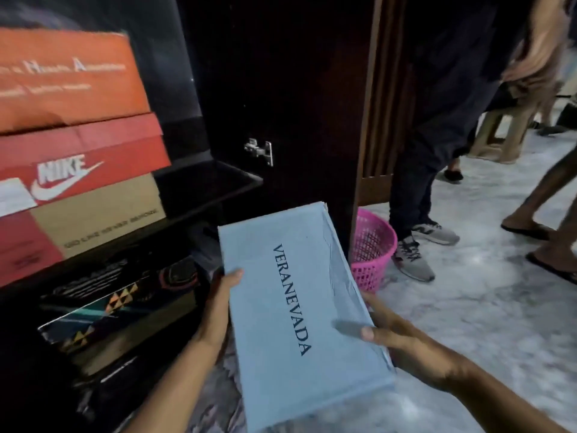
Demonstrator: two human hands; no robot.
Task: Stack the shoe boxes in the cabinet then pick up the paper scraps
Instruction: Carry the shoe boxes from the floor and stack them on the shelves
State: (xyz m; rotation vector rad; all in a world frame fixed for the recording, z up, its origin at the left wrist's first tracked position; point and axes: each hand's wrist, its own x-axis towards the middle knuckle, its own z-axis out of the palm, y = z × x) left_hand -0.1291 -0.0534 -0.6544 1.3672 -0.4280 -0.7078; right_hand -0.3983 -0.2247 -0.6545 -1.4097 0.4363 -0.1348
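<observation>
The dark cabinet (281, 89) fills the upper left of the frame, with an orange box (68, 79) stacked on a red box (84, 164) on its shelf and a patterned box (118, 310) below. At lower centre, the left hand (218, 304) and right hand (402, 345) grasp the long sides of a pale blue box (290, 310), held over the floor just outside the cabinet. A pink basket (371, 254) stands just beyond the box's far corner, beside a bystander's grey shoes (415, 254), with open marble floor (487, 323) to the right.

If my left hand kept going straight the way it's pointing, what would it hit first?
Probably the dark cabinet interior; the left hand, gripping the blue shoe box, points up toward it. Depth is unclear.
</observation>
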